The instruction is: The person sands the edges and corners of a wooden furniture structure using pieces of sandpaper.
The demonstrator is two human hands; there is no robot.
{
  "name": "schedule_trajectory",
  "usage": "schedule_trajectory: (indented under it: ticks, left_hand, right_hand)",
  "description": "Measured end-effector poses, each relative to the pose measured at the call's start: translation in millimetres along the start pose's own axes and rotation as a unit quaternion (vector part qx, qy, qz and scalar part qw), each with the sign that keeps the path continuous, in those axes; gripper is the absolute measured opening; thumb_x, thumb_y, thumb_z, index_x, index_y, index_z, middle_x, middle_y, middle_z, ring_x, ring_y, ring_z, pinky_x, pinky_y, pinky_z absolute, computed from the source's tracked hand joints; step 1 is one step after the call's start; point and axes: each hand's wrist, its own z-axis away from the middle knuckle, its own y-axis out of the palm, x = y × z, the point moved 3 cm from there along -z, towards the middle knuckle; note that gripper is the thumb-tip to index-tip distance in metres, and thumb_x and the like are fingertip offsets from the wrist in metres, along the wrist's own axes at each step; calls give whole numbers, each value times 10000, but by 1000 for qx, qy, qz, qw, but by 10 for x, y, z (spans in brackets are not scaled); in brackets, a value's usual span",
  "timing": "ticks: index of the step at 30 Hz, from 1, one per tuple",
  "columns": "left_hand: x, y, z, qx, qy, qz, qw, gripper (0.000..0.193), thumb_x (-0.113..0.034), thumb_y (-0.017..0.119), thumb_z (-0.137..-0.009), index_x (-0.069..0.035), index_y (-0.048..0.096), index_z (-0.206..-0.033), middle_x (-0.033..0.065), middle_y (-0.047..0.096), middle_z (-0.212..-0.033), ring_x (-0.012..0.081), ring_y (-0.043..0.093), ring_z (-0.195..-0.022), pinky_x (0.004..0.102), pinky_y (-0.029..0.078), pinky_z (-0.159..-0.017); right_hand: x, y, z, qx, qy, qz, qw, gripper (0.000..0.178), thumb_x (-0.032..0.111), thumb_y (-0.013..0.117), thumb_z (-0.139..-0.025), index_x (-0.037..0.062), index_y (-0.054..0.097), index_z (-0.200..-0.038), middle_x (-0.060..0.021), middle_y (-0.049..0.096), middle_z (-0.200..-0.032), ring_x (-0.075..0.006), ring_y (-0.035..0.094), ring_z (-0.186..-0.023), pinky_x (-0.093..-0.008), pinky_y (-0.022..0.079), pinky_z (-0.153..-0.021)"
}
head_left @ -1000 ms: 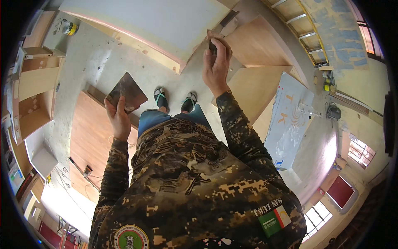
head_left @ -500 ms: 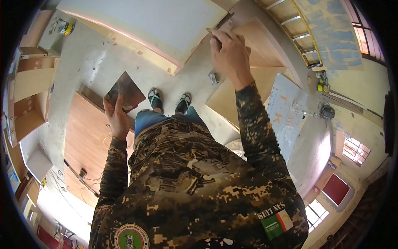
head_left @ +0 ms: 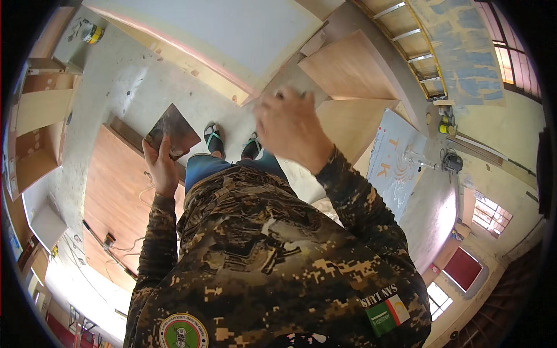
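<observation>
My left hand [head_left: 162, 169] grips a dark, smeared square plate [head_left: 174, 132] by its near corner, thumb lying on top. The plate is held flat, left of my feet. In front of my body, my right hand [head_left: 293, 124] is blurred by motion, its fingers curled. A dark bit of a small scraper [head_left: 281, 94] shows at the fingers; most of it is hidden by the hand. Beyond both hands stands a large pale-topped panel [head_left: 232, 43] with bare wooden edges, its near corner close to my right hand.
A wooden board [head_left: 116, 197] lies at left, with a cord and tool [head_left: 110, 239] on it. Wooden panels [head_left: 351, 66] and a blue-grey sheet [head_left: 394, 156] are at right. A ladder [head_left: 415, 49] stands far right. Open wooden cabinets [head_left: 43, 110] line the left; a paint can [head_left: 93, 33] is behind.
My right hand has come back from the panel's right edge, moving left and nearer to my body. The left hand and plate have barely moved.
</observation>
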Motion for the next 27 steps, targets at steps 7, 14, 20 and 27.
schedule_trajectory:
  ticks: [7, 14, 20, 27]
  left_hand:
    - [-128, 72, 10, -13, -24, 53, 998, 246, -121, 558, -981, -16, 493, -1194, 71, 607, -1142, 131, 583, -993, 272, 502, -830]
    - [-119, 78, -24, -5, -25, 9, 1000, 246, -127, 555, -983, -12, 490, -1191, 66, 602, -1132, 133, 578, -1015, 280, 492, -871]
    - [-250, 99, 21, -20, -5, -6, 1000, 227, -115, 539, -987, -19, 490, -1187, 67, 601, -1128, 133, 584, -1017, 284, 521, -832]
    - [-96, 28, -80, -2, -13, 23, 1000, 272, -125, 525, -992, -31, 456, -1238, 88, 588, -1167, 175, 628, -979, 324, 572, -769]
  right_hand:
    - [-549, 310, -21, -235, 77, -294, 923, 271, 185, 534, -943, 168, 626, -1197, -90, 626, -1142, -366, 510, -1102, -493, 415, -929]
    - [-1052, 845, -462, -417, 84, -302, 853, 271, 171, 564, -951, 89, 547, -1209, -206, 539, -1233, -400, 449, -1140, -506, 387, -949]
    - [-817, 705, -40, -287, 139, -224, 921, 203, 134, 585, -919, 97, 627, -1115, -92, 632, -1177, -328, 561, -1101, -442, 417, -962]
    - [-1455, 182, -534, -195, 147, -157, 957, 290, 307, 519, -951, 183, 664, -1170, -62, 630, -1210, -355, 518, -1179, -589, 432, -892]
